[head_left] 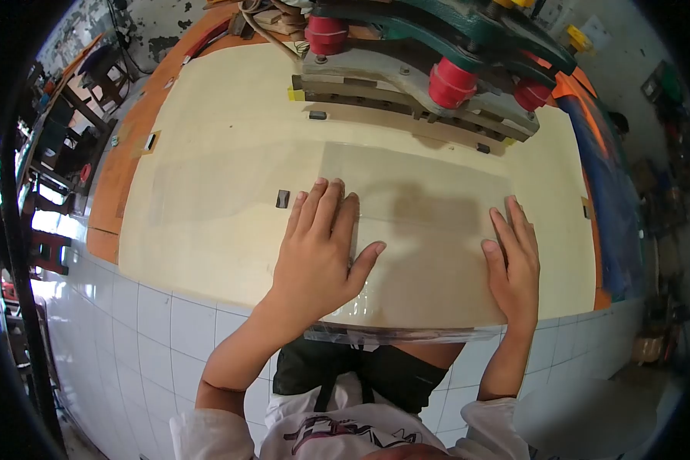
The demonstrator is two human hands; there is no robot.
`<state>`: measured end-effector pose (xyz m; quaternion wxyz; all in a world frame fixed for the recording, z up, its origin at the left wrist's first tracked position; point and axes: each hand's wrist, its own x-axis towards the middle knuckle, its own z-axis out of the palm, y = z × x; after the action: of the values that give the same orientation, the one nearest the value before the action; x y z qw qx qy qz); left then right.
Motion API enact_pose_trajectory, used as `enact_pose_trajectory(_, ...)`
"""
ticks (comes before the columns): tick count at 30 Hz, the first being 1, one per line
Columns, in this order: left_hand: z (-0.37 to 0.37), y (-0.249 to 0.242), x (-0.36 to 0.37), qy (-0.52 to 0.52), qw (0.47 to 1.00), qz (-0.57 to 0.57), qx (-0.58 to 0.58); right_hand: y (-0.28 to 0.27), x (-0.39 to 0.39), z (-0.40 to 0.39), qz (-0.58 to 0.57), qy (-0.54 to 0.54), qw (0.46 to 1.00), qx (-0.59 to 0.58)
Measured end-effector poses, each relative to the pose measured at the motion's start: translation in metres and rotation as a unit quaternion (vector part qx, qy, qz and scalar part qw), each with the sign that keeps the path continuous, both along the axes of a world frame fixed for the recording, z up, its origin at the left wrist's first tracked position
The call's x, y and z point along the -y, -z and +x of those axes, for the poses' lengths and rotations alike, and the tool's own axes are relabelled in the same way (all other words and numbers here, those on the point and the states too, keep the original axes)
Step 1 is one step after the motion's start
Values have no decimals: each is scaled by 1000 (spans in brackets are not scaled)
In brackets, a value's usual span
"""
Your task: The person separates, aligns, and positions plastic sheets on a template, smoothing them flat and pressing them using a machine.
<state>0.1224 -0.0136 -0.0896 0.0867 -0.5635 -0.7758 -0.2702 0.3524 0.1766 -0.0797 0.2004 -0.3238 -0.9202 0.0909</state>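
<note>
A clear plastic sheet [429, 287] lies on the cream tabletop [207, 238], its near end hanging over the front edge. My left hand [318, 249] rests flat along the sheet's left side, fingers stretched forward and thumb out to the right. On the right side lies my right hand [516, 264], also flat, with its fingers extended and its thumb apart. Just left of my left fingertips sits a small dark block [282, 199]. Neither hand grips anything.
Beyond the sheet, a machine head with a long metal bar [376, 98] and red insulators [452, 83] hangs over the table. Small dark blocks [317, 115] sit near the bar. Blue plastic material [617, 222] drapes past the right edge. Cables [268, 34] lie at the back.
</note>
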Motion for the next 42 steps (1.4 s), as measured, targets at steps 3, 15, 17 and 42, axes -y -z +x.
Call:
enact_pose_trajectory(3, 0, 0, 0, -1, 1000, 4, 7, 0, 0, 0, 4, -1, 1000, 1)
enact_pose_trajectory(15, -1, -13, 10, 11, 993, 112, 25, -1, 3, -1, 1, -3, 1000, -13)
enact_pose_trajectory(17, -3, -17, 22, -16, 982, 186, 22, -1, 4, -1, 4, -5, 1000, -19)
enact_pose_trajectory(42, -124, 10, 126, -423, 905, -3, -29, 4, 0, 3, -2, 3, 1000, -16)
